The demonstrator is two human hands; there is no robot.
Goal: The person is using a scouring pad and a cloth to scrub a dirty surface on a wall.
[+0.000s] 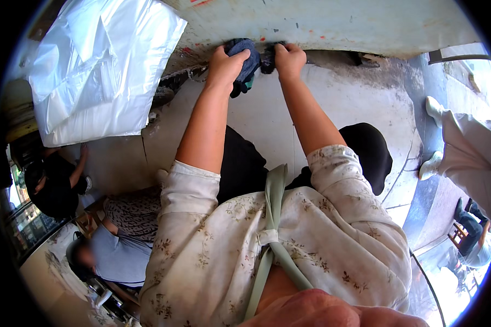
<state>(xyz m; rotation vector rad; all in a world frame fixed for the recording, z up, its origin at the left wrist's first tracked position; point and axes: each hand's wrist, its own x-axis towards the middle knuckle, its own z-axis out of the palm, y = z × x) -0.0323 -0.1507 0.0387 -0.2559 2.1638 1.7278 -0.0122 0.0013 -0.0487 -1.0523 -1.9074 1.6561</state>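
Both arms stretch forward from my body. My left hand [226, 65] grips a dark blue fabric item [245, 61], perhaps a shoe, with the thumb laid over it. A darker part with a bit of green [248, 84] hangs below that item. Just to the right, my right hand [289, 61] is closed on a black, fuzzy-edged thing [268, 60], perhaps a brush; the fingers cover part of it. A narrow gap separates the two held things. Both hands are close to the edge of a pale, paint-marked surface [331, 24].
A large stack of white plastic sheeting [102, 73] lies at upper left. Below my hands is a pale floor [266, 118]. A seated person [122, 253] and another in black [53, 184] are at left. A person in light trousers [470, 143] stands at right.
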